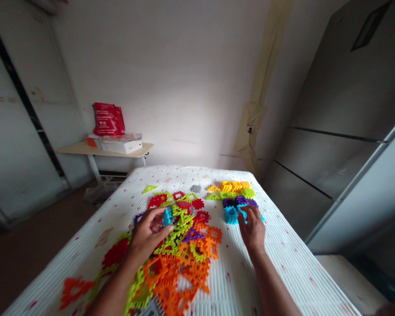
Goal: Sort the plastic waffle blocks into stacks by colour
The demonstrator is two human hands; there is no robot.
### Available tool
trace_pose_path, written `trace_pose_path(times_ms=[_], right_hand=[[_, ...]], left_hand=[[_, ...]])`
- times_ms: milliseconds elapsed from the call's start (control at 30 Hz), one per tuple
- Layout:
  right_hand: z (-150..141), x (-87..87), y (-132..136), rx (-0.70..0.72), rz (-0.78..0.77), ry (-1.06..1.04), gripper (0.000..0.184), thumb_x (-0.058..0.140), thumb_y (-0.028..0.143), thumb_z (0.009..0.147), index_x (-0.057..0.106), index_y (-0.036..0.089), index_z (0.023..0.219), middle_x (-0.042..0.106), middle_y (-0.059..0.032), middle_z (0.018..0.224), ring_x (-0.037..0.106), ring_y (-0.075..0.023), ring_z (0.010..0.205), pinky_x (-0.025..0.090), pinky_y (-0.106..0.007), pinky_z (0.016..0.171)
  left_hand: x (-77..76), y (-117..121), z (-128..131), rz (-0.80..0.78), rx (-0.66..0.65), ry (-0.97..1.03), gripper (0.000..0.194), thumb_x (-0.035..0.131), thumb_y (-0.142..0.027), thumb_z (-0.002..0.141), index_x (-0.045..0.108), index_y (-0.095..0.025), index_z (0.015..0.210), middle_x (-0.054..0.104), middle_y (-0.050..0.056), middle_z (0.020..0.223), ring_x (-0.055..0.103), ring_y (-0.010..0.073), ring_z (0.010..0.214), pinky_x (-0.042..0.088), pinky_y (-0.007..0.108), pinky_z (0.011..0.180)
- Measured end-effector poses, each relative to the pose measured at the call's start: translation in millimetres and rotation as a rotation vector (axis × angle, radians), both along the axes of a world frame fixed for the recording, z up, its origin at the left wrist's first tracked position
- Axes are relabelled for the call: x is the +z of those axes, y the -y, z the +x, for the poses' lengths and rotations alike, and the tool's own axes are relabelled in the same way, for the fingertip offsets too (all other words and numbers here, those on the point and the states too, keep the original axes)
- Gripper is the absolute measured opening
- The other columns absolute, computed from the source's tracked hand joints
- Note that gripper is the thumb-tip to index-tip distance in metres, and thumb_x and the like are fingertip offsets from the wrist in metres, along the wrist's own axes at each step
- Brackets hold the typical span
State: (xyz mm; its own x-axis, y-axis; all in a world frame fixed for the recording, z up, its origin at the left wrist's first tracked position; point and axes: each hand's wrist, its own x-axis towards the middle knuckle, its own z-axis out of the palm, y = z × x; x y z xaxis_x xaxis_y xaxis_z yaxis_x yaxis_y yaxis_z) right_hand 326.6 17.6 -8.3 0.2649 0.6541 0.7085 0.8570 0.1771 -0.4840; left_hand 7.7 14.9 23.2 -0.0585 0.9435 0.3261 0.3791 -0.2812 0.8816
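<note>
My left hand (148, 235) grips a cyan interlocking plastic piece (166, 217) above a large heap of flat plastic lattice pieces (181, 259) in orange, red, lime and purple. My right hand (253, 229) sits at the right of a small cube built from cyan plastic pieces (231, 215), its spread fingers against the cube's right side. Purple pieces (239, 202) lie on top of and behind that cube. Farther back lie yellow pieces (232, 186) and lime pieces (246, 193). A grey piece (195, 188) lies alone near the far edge.
All the pieces lie on a white ribbed mattress (276, 245) with small red marks. Behind it, a small table (85, 149) holds a white box and a red bag. A tall grey refrigerator (335, 109) stands at the right, and a brown floor (29, 259) lies at the left.
</note>
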Motion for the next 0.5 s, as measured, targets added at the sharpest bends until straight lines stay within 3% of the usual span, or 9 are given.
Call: trace_pose_path(times_ms=[67, 167, 267, 367, 500], right_hand=[[-5, 2.8, 3, 0.061, 0.009, -0.005, 0.030, 0.042, 0.036, 0.088, 0.064, 0.018, 0.093, 0.060, -0.0090, 0.098, 0.055, -0.0150, 0.067, 0.047, -0.030, 0.063], [-23, 9.3, 11, 0.230, 0.007, -0.073, 0.024, 0.046, 0.034, 0.087, 0.063, 0.019, 0.092, 0.060, -0.0076, 0.095, 0.055, -0.0143, 0.067, 0.047, -0.028, 0.060], [-52, 17.6, 24, 0.458, -0.028, -0.205, 0.016, 0.051, 0.032, 0.085, 0.061, 0.020, 0.089, 0.060, -0.0047, 0.088, 0.053, -0.0134, 0.065, 0.047, -0.025, 0.057], [-84, 24.5, 37, 0.695, -0.062, -0.301, 0.014, 0.058, 0.031, 0.082, 0.061, 0.020, 0.090, 0.061, -0.0038, 0.089, 0.057, -0.0145, 0.072, 0.048, -0.026, 0.063], [-112, 27.3, 47, 0.853, -0.087, -0.354, 0.030, 0.069, 0.032, 0.073, 0.061, 0.021, 0.100, 0.062, -0.0044, 0.099, 0.058, -0.0184, 0.091, 0.049, -0.029, 0.079]], left_hand=[[1.1, 5, 4, -0.082, -0.095, 0.332, 0.047, 0.069, -0.039, 0.064, 0.057, -0.021, 0.106, 0.066, 0.005, 0.090, 0.063, 0.0231, 0.088, 0.048, 0.035, 0.081], [0.7, 9, 5, -0.151, -0.199, 0.593, 0.049, 0.073, -0.037, 0.061, 0.058, -0.021, 0.105, 0.068, 0.004, 0.088, 0.064, 0.0226, 0.088, 0.048, 0.033, 0.080], [0.6, 10, 3, -0.178, -0.304, 0.667, 0.047, 0.075, -0.035, 0.061, 0.060, -0.022, 0.103, 0.069, 0.004, 0.091, 0.064, 0.0201, 0.085, 0.047, 0.031, 0.078], [2.2, 13, 3, -0.189, -0.408, 0.667, 0.044, 0.074, -0.037, 0.063, 0.060, -0.022, 0.102, 0.069, 0.004, 0.087, 0.063, 0.0197, 0.080, 0.046, 0.031, 0.075], [3.1, 16, 6, -0.213, -0.523, 0.625, 0.041, 0.071, -0.038, 0.066, 0.058, -0.022, 0.102, 0.067, 0.004, 0.085, 0.062, 0.0200, 0.075, 0.046, 0.033, 0.071]])
